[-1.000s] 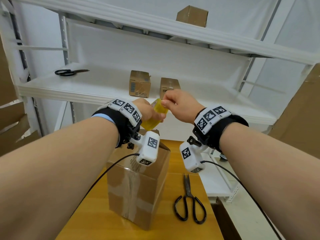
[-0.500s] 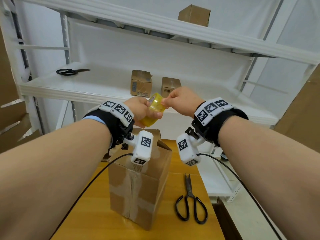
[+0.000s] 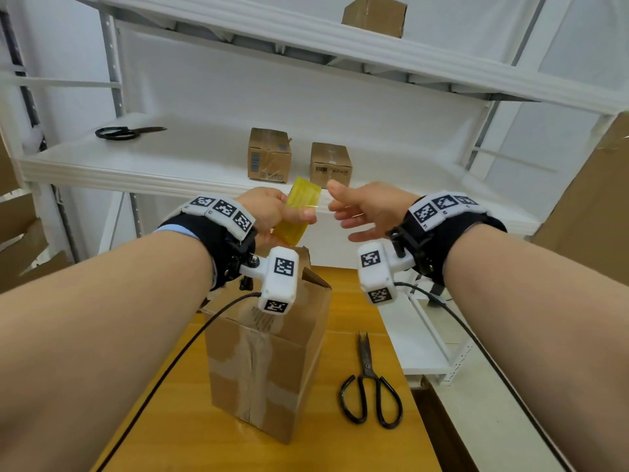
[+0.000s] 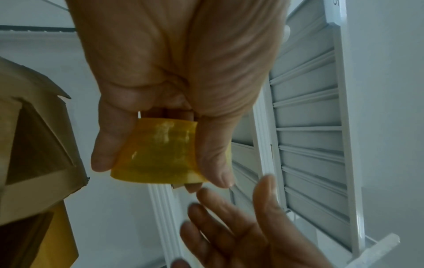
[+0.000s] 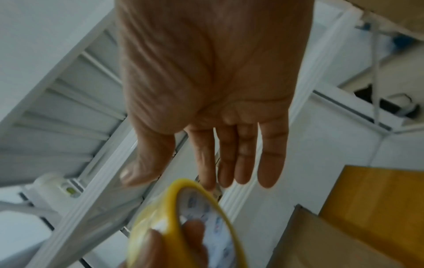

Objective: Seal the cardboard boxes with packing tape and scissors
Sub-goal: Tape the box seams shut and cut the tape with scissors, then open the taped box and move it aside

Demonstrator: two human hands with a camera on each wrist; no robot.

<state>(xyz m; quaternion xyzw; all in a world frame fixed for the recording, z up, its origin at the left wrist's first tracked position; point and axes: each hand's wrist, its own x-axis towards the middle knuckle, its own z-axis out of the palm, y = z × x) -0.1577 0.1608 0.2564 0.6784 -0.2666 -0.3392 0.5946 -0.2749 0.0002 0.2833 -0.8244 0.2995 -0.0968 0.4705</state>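
Tape roll (image 3: 299, 212), translucent yellow, sits gripped in left hand (image 3: 269, 212).

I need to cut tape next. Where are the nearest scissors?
In the head view the scissors lie flat on the wooden table, right of the cardboard box.

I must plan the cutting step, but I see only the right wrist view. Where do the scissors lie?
Observer: A pair of black scissors lies on the wooden table, right of the cardboard box.
Operator: Is there any other pair?
Observer: Yes, a second pair lies on the white shelf, at its left.
Operator: Is the box top closed?
Observer: No, one top flap stands up.
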